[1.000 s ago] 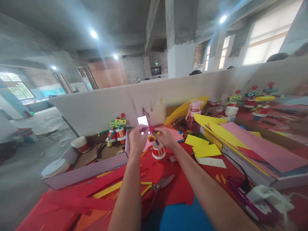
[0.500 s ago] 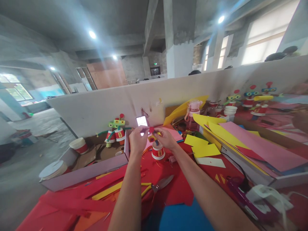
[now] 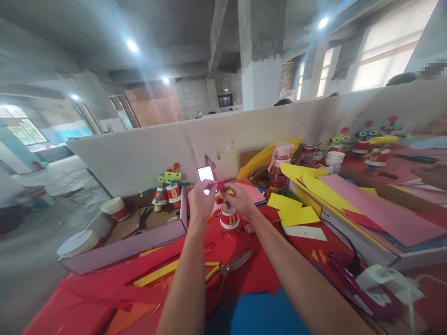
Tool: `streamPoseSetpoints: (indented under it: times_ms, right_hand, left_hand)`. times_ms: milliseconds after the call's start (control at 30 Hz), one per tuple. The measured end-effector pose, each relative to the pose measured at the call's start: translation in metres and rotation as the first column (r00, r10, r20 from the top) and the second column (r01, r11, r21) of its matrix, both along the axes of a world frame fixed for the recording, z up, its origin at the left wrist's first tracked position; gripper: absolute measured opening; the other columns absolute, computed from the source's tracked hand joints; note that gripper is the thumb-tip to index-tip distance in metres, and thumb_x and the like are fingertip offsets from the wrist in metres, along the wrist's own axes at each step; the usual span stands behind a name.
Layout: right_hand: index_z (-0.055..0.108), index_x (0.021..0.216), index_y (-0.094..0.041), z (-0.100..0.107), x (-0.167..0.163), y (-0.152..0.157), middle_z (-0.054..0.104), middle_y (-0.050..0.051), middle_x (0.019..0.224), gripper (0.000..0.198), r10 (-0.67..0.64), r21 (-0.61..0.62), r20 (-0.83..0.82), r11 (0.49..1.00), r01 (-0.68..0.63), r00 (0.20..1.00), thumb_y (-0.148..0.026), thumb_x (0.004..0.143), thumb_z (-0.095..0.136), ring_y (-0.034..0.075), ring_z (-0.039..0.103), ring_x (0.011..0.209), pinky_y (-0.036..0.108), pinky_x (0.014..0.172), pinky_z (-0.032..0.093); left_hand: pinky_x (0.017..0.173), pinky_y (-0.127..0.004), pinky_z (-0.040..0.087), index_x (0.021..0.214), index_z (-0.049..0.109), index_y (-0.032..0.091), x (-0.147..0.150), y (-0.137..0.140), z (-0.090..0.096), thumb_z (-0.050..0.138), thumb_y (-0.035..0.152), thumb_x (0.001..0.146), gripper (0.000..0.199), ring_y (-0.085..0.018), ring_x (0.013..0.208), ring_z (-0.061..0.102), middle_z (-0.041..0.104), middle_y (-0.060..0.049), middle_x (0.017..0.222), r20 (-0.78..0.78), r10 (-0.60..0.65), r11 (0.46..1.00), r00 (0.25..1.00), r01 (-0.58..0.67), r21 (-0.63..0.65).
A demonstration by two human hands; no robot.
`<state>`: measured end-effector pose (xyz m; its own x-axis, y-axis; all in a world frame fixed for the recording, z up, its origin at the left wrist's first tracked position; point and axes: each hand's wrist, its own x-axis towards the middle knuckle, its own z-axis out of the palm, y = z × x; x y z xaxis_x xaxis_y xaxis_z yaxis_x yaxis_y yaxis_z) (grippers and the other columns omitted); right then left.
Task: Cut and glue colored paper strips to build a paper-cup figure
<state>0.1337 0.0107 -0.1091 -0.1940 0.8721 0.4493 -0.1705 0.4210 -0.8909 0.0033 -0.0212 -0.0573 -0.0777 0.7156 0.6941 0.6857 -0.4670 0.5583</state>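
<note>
A paper-cup figure point(image 3: 229, 217) stands upright on the red table, its red-and-white cup upside down, with an orange pleated paper arm at its left. Its yellow head shows only in part behind my fingers. At the top of the head is a red disc point(image 3: 220, 186). My left hand point(image 3: 200, 203) is closed, its thumb and fingertips pinching at the disc's left edge. From the other side, my right hand point(image 3: 240, 201) has its fingers bent and closed at the disc and head. Just behind my left fingertips a lit phone point(image 3: 205, 173) leans upright.
Yellow-handled scissors point(image 3: 233, 264) lie between my forearms, near blue paper point(image 3: 268, 316). Two finished cup figures point(image 3: 172, 190) stand in a shallow box at left. Yellow sheets point(image 3: 298, 216), a purple power strip point(image 3: 370, 291) and a paper-filled box point(image 3: 363, 242) are at right. A co-worker's hand point(image 3: 435, 174) shows far right.
Both my hands stay at the red disc, with only slight finger movement. At the far right, the co-worker's hand has shifted. The cup figure stays where it was.
</note>
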Motion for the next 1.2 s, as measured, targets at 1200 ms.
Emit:
streamPoseSetpoints:
  times_ms: [1200]
  right_hand:
    - [0.067, 0.092, -0.018, 0.003, -0.0049, 0.0018, 0.068, 0.003, 0.081, 0.043, -0.001, -0.07, -0.115, 0.998, -0.007, 0.993, -0.055, 0.07, 0.069, 0.015, 0.06, 0.072, 0.026, 0.067, 0.049]
  left_hand:
    - [0.073, -0.026, 0.048, 0.082, 0.071, 0.021, 0.0009, 0.0049, -0.004, 0.059, 0.023, 0.08, 0.012, -0.015, 0.076, 0.063, 0.072, -0.002, 0.082, -0.034, 0.01, 1.0, 0.999, -0.009, 0.029]
